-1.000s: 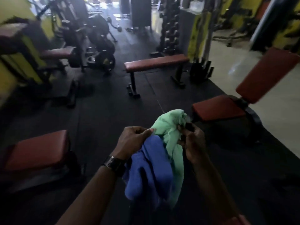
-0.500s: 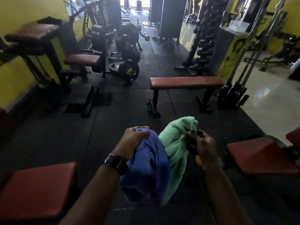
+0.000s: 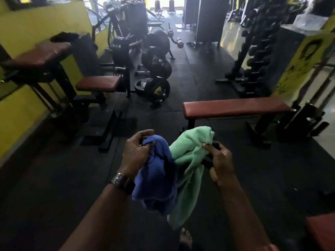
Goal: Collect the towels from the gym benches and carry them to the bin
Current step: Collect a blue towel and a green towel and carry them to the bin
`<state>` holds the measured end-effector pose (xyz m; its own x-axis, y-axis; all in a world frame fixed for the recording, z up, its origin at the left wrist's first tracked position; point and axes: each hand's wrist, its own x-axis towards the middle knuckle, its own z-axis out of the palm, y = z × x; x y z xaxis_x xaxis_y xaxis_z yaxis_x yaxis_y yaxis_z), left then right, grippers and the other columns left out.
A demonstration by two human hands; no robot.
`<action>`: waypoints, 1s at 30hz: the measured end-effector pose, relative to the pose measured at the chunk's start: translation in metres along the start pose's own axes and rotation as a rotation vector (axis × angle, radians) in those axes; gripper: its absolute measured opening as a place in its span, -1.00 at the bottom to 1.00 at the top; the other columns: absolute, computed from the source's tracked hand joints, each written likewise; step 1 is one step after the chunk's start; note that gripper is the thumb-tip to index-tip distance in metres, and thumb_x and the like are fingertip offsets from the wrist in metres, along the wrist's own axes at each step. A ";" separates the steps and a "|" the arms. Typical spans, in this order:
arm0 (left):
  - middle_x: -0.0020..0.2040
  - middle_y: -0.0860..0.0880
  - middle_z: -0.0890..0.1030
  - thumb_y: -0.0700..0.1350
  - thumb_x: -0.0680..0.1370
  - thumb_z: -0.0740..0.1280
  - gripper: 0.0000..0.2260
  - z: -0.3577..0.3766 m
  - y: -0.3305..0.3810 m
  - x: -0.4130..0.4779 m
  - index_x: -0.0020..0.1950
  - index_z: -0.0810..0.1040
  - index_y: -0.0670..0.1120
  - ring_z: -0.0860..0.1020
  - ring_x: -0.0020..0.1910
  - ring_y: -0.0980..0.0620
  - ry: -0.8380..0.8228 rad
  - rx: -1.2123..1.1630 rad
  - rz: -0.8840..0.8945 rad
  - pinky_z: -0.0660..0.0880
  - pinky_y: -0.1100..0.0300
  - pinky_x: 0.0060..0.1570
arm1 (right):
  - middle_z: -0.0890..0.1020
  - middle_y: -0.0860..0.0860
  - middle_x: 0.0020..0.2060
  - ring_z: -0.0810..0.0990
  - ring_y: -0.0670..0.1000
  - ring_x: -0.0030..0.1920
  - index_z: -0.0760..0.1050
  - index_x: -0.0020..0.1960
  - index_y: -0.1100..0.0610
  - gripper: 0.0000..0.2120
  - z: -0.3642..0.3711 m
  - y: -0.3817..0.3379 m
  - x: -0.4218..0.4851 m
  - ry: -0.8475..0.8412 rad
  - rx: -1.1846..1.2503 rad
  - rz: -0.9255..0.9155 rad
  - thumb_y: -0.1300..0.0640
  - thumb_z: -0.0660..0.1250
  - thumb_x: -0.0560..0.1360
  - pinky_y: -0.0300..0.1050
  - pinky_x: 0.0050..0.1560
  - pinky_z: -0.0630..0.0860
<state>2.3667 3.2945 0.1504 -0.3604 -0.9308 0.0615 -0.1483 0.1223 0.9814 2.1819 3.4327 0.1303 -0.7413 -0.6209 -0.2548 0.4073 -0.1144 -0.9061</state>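
I had both hands out in front of me over the dark rubber floor [image 3: 54, 178]. My left hand [image 3: 135, 153], a watch [image 3: 122, 180] on its wrist, was closed around the top of the blue towel [image 3: 155, 178], fingers curled tight into the bunched cloth while the rest of it hung down below my wrist. My right hand [image 3: 220, 163] pinched the green towel [image 3: 188, 160] between thumb and fingertips near its upper edge; there was also a small dark object under that hand, though I could not tell what it was. The two towels hung touching each other, blue on the left, green on the right — the green one trailing lower, down toward my bare foot [image 3: 185, 237]. Just ahead stood a flat bench [image 3: 235, 107] with a red pad, crosswise to me. To the left sat a smaller red seat [image 3: 97, 83] on a machine by the yellow wall [image 3: 21, 26], with loaded weight plates [image 3: 156, 89] on the floor beside it. A dumbbell rack [image 3: 257, 51] stood to the right — blurred, so I could not make out details. A corner of another red pad [image 3: 320, 230] showed at lower right.
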 end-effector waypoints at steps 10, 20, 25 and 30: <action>-0.15 0.02 0.70 -0.31 0.47 0.42 -0.82 0.044 0.022 0.216 -0.04 0.64 -0.05 0.67 -0.15 0.11 0.222 -0.223 -0.074 0.59 0.23 -0.14 | 0.63 0.06 -0.28 0.59 0.02 -0.33 0.54 -0.10 0.08 -0.87 0.095 -0.048 0.248 0.006 -0.047 0.012 0.27 0.40 0.41 -0.15 -0.34 0.50; -0.17 0.01 0.69 -0.32 0.46 0.42 -0.79 0.077 0.001 0.484 -0.03 0.63 -0.02 0.64 -0.11 -0.02 0.191 -0.397 -0.155 0.55 0.09 -0.11 | 0.64 0.15 -0.20 0.61 0.12 -0.21 0.54 -0.07 0.10 -0.81 0.198 -0.073 0.485 0.084 -0.083 -0.065 0.32 0.35 0.37 0.02 -0.18 0.56; -0.19 -0.01 0.69 -0.33 0.48 0.40 -0.80 0.109 0.014 0.630 -0.04 0.62 -0.03 0.65 -0.24 0.04 0.076 -0.383 -0.182 0.59 0.17 -0.26 | 0.62 0.14 -0.19 0.58 0.10 -0.21 0.53 -0.06 0.12 -0.84 0.246 -0.108 0.599 0.159 -0.102 -0.121 0.29 0.36 0.39 0.00 -0.18 0.52; -0.17 -0.05 0.69 -0.32 0.48 0.40 -0.78 0.154 0.019 0.751 -0.05 0.63 0.01 0.64 -0.27 0.07 -0.030 -0.306 -0.140 0.55 0.23 -0.33 | 0.59 0.06 -0.37 0.53 0.00 -0.41 0.49 -0.12 0.13 -0.84 0.273 -0.125 0.702 0.213 -0.023 -0.111 0.35 0.33 0.39 -0.17 -0.35 0.45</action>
<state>1.9516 2.6503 0.1873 -0.3836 -0.9201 -0.0787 0.0830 -0.1193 0.9894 1.7568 2.7994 0.1566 -0.8779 -0.4272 -0.2164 0.3064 -0.1536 -0.9394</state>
